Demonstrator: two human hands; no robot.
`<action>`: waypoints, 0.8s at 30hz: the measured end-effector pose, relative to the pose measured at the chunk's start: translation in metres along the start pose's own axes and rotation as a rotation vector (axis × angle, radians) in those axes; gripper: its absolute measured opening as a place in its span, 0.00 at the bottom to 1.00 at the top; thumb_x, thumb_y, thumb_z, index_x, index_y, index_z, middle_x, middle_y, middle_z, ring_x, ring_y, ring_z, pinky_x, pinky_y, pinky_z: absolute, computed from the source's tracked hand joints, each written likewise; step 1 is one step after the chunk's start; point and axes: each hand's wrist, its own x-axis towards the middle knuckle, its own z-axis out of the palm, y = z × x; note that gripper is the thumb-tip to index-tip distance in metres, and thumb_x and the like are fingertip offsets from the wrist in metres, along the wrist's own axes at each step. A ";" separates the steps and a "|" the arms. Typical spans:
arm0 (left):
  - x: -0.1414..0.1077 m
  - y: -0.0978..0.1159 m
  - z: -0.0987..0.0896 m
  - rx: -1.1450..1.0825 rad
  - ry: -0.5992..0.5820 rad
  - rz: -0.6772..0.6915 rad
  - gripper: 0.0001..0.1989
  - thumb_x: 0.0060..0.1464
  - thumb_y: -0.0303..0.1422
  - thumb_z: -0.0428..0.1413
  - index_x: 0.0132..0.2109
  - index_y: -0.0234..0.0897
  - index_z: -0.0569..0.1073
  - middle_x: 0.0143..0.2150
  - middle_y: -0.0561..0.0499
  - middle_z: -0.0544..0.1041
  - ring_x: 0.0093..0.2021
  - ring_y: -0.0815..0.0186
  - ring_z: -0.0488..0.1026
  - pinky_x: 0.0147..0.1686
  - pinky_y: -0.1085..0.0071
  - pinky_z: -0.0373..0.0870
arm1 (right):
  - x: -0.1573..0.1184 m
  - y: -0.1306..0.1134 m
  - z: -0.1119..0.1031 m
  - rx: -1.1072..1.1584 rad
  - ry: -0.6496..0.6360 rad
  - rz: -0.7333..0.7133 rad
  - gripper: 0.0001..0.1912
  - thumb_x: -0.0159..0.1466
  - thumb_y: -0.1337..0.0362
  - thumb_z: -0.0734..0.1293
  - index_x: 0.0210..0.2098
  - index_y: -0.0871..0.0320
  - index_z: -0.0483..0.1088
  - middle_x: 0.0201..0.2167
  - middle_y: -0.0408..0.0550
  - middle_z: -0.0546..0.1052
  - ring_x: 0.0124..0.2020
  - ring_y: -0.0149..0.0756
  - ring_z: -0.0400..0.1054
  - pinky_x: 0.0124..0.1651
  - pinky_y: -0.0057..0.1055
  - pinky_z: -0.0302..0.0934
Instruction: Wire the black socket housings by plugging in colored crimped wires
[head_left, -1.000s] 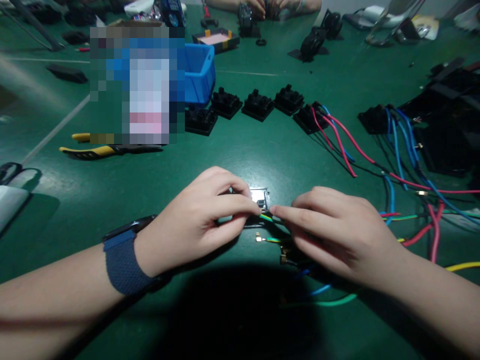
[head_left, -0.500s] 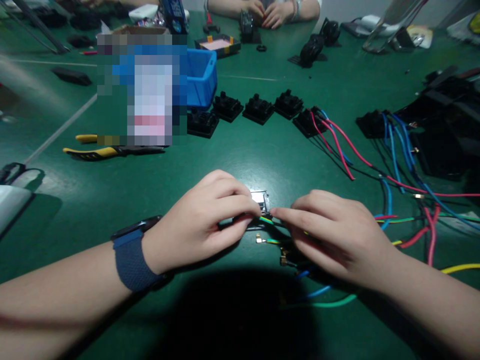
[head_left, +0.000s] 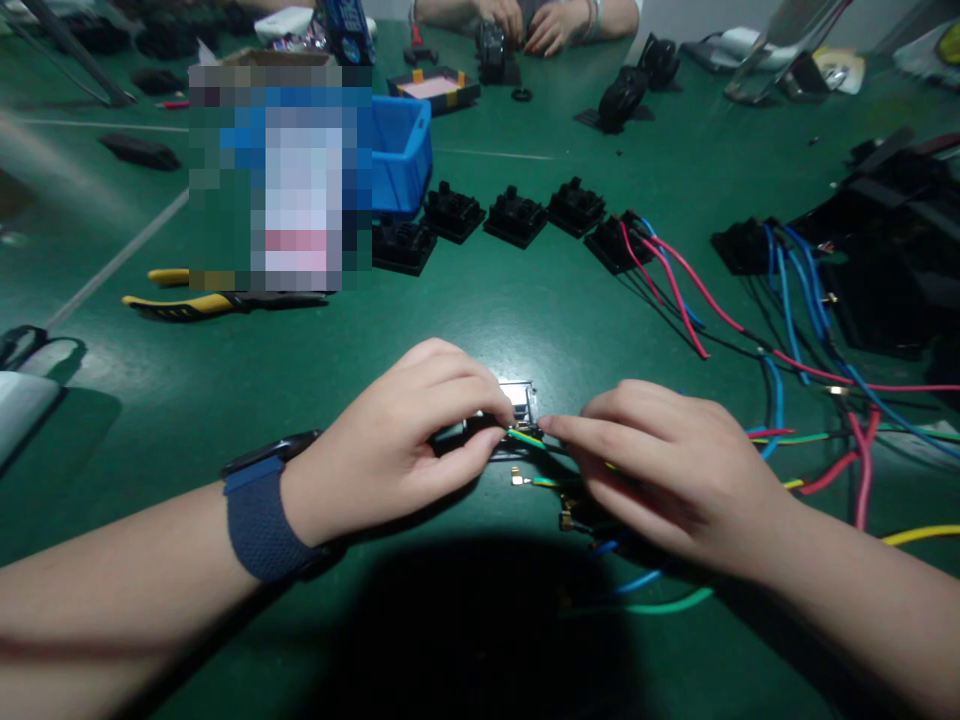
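The left hand [head_left: 420,430] is bent, with thumb and forefinger brought near each other at the end of a green-and-yellow wire [head_left: 527,438]. Whether they really grip it, I cannot tell. The right hand [head_left: 667,460] has its fingers curled, and the forefinger points to the small black housing [head_left: 517,398] between the two hands. Its thumb is hidden, so I cannot tell if it pinches something.

The housing serves me as landmark. It lies just beside the left fingertips, partly under them, and the right forefinger is at its right edge. The left hand is nearer to it. The wire has its long axis mostly sideways: from the left fingertips, over the housing, it goes right and a little toward the person, under the right hand. Its end lies right at the left fingertips.

Nearer to the person than the housing is a loose brass terminal [head_left: 517,478], apart from both hands. To the right of the housing, beyond the right hand, some thick red wires [head_left: 862,470] lie on the green table [head_left: 337,340]. Farther away than the housing stand black sockets [head_left: 516,215] in a row. Pliers [head_left: 195,305] lie far-left of it, and a blue bin [head_left: 412,165] stands behind the row. At the far edge rest a co-worker's hands [head_left: 551,25].
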 end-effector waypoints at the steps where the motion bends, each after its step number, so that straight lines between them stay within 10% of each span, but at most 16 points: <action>1: 0.000 0.000 0.000 -0.006 0.011 -0.009 0.03 0.54 0.25 0.53 0.37 0.35 0.69 0.37 0.50 0.73 0.40 0.66 0.67 0.44 0.67 0.63 | 0.000 0.000 0.000 0.000 0.001 -0.001 0.15 0.64 0.67 0.59 0.48 0.60 0.69 0.32 0.50 0.73 0.32 0.34 0.65 0.31 0.28 0.58; 24: -0.002 -0.001 0.002 -0.040 0.047 -0.028 0.07 0.55 0.25 0.54 0.30 0.35 0.65 0.36 0.50 0.74 0.40 0.68 0.67 0.45 0.69 0.63 | 0.000 0.001 0.000 -0.002 0.007 0.001 0.14 0.64 0.68 0.59 0.48 0.60 0.70 0.33 0.51 0.73 0.32 0.34 0.65 0.30 0.29 0.58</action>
